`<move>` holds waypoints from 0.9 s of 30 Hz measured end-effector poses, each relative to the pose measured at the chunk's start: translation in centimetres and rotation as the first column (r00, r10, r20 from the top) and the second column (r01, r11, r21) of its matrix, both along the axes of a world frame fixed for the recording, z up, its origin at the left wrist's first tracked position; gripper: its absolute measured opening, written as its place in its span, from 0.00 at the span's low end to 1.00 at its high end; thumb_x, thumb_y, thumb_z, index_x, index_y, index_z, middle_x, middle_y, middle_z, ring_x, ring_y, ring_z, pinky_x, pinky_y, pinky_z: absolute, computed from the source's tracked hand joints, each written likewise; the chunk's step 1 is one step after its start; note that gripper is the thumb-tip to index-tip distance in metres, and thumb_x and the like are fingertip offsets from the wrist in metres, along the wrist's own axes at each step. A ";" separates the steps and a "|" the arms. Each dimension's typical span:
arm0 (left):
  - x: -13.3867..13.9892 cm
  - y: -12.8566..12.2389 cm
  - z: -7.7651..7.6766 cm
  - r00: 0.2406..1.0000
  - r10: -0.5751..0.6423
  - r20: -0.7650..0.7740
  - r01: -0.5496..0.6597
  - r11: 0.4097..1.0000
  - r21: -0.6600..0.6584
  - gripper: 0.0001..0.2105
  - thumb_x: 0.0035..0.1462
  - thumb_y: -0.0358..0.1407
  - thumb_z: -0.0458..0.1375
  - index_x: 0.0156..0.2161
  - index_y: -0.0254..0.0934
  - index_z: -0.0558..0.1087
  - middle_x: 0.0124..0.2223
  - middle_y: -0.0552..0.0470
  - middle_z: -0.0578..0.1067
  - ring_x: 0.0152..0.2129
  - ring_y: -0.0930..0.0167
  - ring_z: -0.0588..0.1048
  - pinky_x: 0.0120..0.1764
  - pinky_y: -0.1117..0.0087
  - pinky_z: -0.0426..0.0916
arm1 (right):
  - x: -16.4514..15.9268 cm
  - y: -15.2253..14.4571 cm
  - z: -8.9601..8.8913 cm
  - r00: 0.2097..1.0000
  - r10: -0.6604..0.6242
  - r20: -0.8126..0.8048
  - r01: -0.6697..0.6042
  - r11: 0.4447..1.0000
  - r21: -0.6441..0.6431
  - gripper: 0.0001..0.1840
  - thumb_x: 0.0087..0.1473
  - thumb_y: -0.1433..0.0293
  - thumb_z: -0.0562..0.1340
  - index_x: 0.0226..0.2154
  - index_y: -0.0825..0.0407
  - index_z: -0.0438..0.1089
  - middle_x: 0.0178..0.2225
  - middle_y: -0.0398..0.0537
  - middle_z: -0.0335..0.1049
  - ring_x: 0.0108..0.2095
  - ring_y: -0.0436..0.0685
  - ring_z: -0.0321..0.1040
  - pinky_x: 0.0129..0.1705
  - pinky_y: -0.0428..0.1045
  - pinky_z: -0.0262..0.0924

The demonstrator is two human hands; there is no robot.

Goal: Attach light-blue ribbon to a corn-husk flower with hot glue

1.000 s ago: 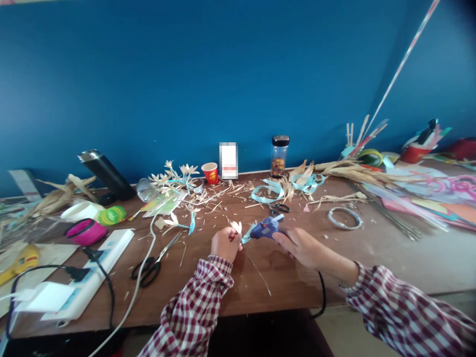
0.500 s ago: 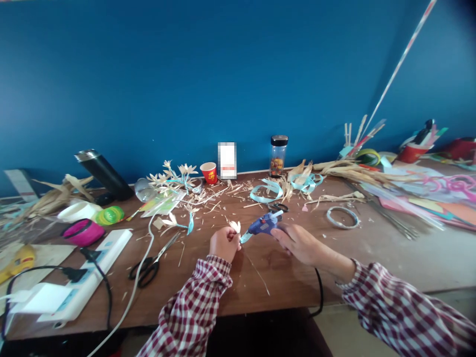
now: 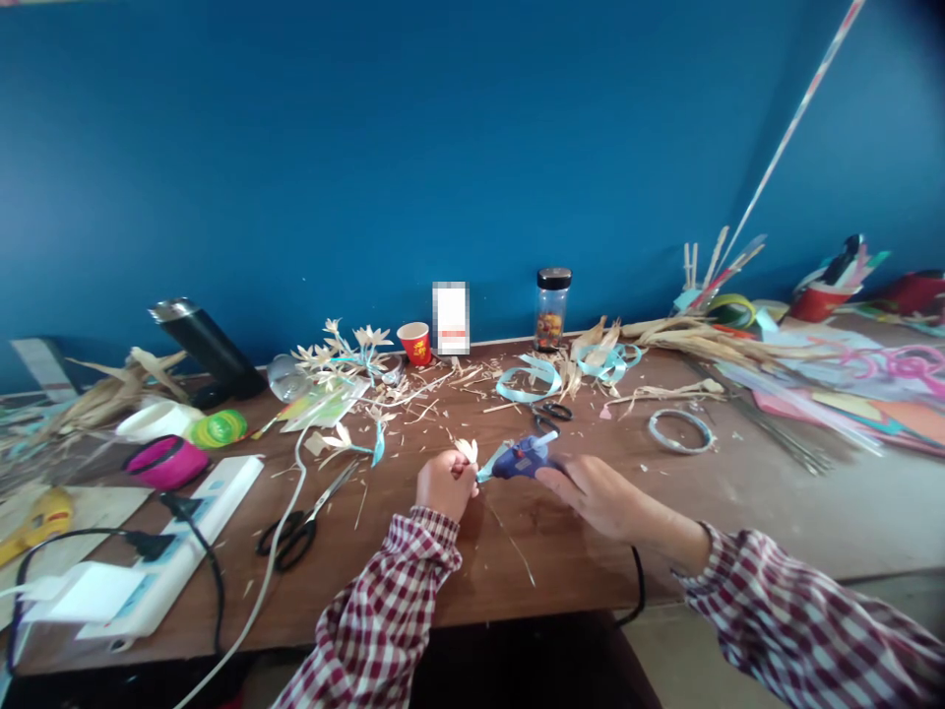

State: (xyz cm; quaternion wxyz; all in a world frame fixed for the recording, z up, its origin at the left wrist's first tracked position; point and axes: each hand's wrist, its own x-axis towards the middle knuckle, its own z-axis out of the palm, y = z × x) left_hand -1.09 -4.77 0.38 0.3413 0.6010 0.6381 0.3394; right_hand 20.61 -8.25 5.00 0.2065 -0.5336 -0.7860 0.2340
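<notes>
My left hand [image 3: 446, 484] is closed in a pinch on a small pale craft flower [image 3: 467, 450], whose petals stick up above the fingers. A thin stem or wire runs from below the hand towards the table's front edge. My right hand [image 3: 598, 495] is wrapped round the handle of a blue glue gun [image 3: 518, 461], with a pale glue stick in its back end. Its front end points left, close to the flower. Between them shows a light blue strip [image 3: 490, 466]; whether the nozzle touches it I cannot tell.
Black-handled scissors [image 3: 299, 537] and a white power strip [image 3: 181, 547] lie at left. Farther back are finished flowers [image 3: 344, 354], a red paper cup [image 3: 414, 344], a jar [image 3: 553, 310] and light blue ribbon [image 3: 530, 379]. A wire coil [image 3: 680, 433] lies at right.
The glue gun's body has tipped and dropped slightly, and my right hand has moved a little down with it. My left hand and the flower stay in place.
</notes>
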 end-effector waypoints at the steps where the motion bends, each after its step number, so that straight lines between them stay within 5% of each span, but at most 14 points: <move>1: 0.0 0.0 0.0 1.000 -0.002 0.008 0.002 1.000 0.000 0.08 0.47 0.35 0.54 0.19 0.37 0.66 0.15 0.57 0.71 0.16 0.74 0.73 0.24 0.77 0.64 | 0.1 0.0 0.0 1.000 -0.006 -0.003 0.006 1.000 0.008 0.19 0.61 0.58 0.48 0.32 0.53 0.65 0.25 0.49 0.70 0.27 0.56 0.67 0.29 0.49 0.54; 6: 0.0 0.1 -0.3 0.999 0.005 0.040 -0.005 1.000 0.007 0.07 0.47 0.35 0.55 0.21 0.37 0.67 0.15 0.57 0.71 0.16 0.74 0.73 0.24 0.76 0.65 | 0.3 0.2 0.1 0.996 -0.011 -0.085 0.004 0.996 -0.087 0.21 0.61 0.57 0.45 0.27 0.51 0.63 0.17 0.42 0.63 0.19 0.52 0.63 0.26 0.47 0.53; 27: 0.0 0.3 -0.7 0.999 0.007 0.048 -0.007 1.000 0.002 0.06 0.46 0.35 0.54 0.21 0.37 0.66 0.16 0.57 0.71 0.16 0.72 0.74 0.24 0.76 0.66 | 0.0 0.5 0.6 0.995 -0.006 -0.098 -0.003 0.996 -0.093 0.19 0.61 0.59 0.46 0.28 0.51 0.62 0.18 0.41 0.64 0.18 0.51 0.63 0.25 0.46 0.54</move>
